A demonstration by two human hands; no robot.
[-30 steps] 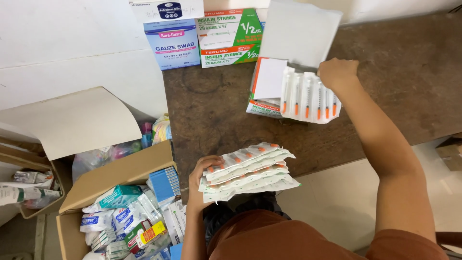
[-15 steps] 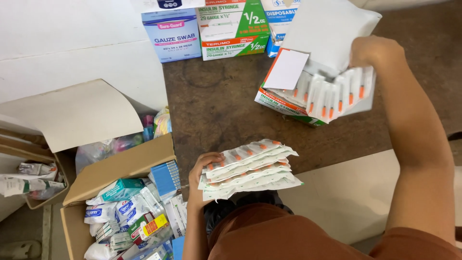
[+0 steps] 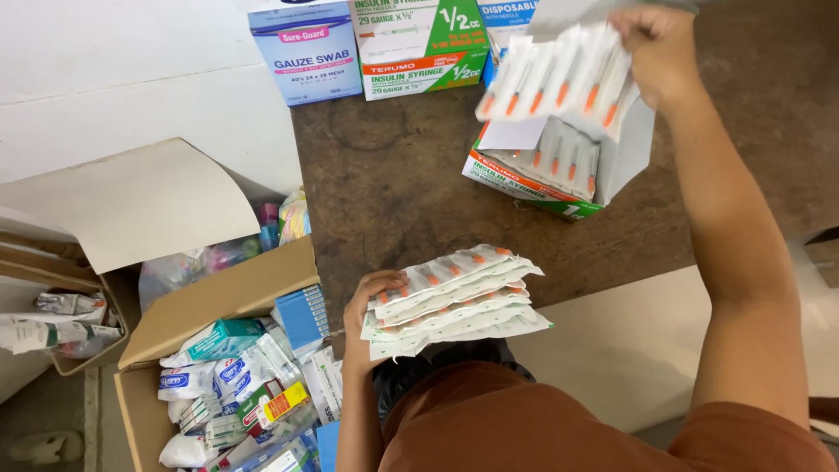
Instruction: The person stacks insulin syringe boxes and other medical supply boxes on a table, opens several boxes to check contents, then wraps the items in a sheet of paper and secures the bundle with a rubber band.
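My left hand (image 3: 369, 301) grips a stack of flat syringe packets (image 3: 453, 299) with orange caps, held at the near edge of the dark brown table (image 3: 398, 183). My right hand (image 3: 660, 48) is raised over the far side of the table and holds a strip of wrapped orange-capped syringes (image 3: 559, 79). Just below that strip stands an opened green, white and orange syringe box (image 3: 546, 175) with more packets inside and its white flap up.
A blue gauze box (image 3: 304, 52), a green syringe box (image 3: 419, 48) and a blue-and-white box (image 3: 507, 17) line the table's far edge. At the left on the floor sits an open cardboard carton (image 3: 218, 306) full of several medical packets. A second carton (image 3: 61, 323) lies further left.
My right hand has lifted a strip of syringes up out of the open box. The left hand keeps its stack still. The camera view has shifted, so the boxes sit lower in frame.
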